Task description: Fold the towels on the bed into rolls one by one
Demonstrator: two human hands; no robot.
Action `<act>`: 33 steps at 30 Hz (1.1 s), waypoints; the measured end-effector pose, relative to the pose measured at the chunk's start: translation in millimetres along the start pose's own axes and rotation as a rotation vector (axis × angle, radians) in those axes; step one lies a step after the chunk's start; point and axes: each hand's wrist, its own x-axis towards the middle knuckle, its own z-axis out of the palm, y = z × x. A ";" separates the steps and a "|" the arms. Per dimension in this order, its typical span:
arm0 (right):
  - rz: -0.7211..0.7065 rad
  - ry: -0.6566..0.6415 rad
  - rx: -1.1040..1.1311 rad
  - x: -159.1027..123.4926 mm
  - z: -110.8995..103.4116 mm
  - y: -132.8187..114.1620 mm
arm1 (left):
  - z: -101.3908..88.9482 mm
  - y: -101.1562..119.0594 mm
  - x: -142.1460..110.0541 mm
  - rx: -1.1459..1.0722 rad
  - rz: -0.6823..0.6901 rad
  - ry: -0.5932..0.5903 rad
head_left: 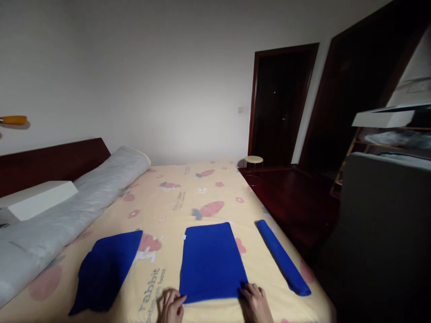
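One flat blue cloth [213,262] lies on a bed [188,208] with a carrot-and-rabbit print, squarely in front of the person, with a small white tag [183,236] at its left edge. The left hand [171,307] pinches its near left corner between thumb and fingers; the right hand [256,301] pinches the near right corner. To the right lies a rolled blue cloth [283,258]; to the left, a loosely spread blue cloth [106,271] with uneven edges.

The flat cloth looks light, soft and floppy, unlikely to break but quick to wrinkle or sag between grips. Its two near corners seem good places to hold, keeping that edge straight; a pinch should be enough, as the fabric does not look slippery.

Farther left, a white box [43,199] rests on grey rolled bedding [116,179]; its contents cannot be seen. At far right, a rack [348,152] carries another white box [380,119], contents unclear, above crumpled clear plastic [390,137].
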 end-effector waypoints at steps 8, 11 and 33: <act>0.079 -0.092 0.006 2.7 -10.5 1.5 | 7.1 -21.1 -0.8 -0.103 -0.055 -0.028; 0.112 -0.125 0.048 4.9 -17.1 -0.6 | 7.7 -22.3 -1.4 -0.123 -0.077 -0.045; 0.268 -0.160 0.157 4.7 -26.5 17.9 | -30.8 -14.1 3.3 -0.012 -0.192 -0.300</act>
